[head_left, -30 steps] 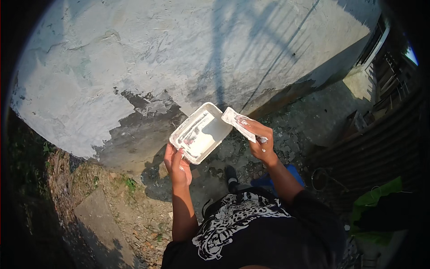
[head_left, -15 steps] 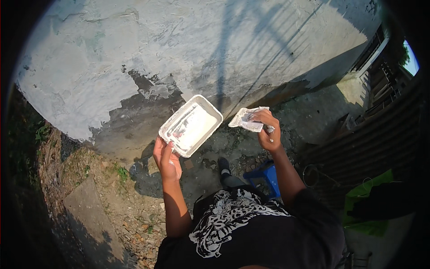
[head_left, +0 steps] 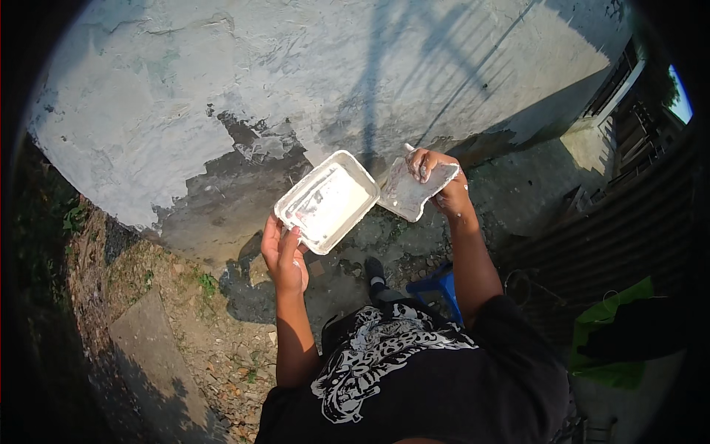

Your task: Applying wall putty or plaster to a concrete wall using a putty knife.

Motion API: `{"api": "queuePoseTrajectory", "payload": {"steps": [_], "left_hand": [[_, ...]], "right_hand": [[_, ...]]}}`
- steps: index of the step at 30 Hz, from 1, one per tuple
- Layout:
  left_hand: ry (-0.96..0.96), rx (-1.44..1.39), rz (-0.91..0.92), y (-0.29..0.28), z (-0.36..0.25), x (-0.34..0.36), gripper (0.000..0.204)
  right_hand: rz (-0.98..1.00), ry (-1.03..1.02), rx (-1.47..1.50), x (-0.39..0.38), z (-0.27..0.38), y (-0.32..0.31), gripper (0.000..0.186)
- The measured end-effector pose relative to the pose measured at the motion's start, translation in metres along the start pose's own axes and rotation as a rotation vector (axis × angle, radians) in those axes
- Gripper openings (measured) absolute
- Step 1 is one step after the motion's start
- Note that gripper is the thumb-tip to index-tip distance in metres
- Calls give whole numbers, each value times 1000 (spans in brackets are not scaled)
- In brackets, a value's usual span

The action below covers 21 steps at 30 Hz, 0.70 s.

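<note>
My left hand (head_left: 287,259) grips the near left corner of a rectangular tray (head_left: 360,175), thumb over the rim and fingers beneath. White paste (head_left: 342,201) coats the tray's bottom and sides. Just right of the tray, my right hand (head_left: 442,181) is closed on a flat, paste-smeared scraper (head_left: 407,191) with an uneven edge. Its left side comes close to the tray's right rim; whether they touch I cannot tell. White smears mark the fingers of both hands. Ahead stands a wall (head_left: 296,66) with a whitish coat, whose ragged lower edge leaves dark grey surface showing.
A blue plastic stool (head_left: 441,290) stands near my foot (head_left: 376,272). Stony soil and a concrete slab (head_left: 159,348) lie to the left. Corrugated sheeting (head_left: 584,222) and a green cloth or bag (head_left: 610,362) are on the right.
The scraper has turned in my right hand, now showing its broad face, and has come up nearer the tray. The tray has shifted slightly right and up in view.
</note>
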<state>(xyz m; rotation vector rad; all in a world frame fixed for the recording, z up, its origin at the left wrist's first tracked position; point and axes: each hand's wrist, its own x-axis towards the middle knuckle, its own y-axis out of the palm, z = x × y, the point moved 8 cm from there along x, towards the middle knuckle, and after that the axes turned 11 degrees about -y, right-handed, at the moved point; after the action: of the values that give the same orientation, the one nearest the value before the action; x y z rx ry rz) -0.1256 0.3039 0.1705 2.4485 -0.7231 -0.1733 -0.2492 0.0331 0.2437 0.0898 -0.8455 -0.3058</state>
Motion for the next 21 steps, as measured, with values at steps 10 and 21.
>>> {"api": "queuePoseTrajectory", "payload": {"steps": [10,21], "left_hand": [[69,-2,81,14,4,7,54],[59,-12,167,32,0,-2,51]], "right_hand": [[65,-33,-115,1,-2,-14,8],[28,-18,-305,-4,-8,-23,9]]}}
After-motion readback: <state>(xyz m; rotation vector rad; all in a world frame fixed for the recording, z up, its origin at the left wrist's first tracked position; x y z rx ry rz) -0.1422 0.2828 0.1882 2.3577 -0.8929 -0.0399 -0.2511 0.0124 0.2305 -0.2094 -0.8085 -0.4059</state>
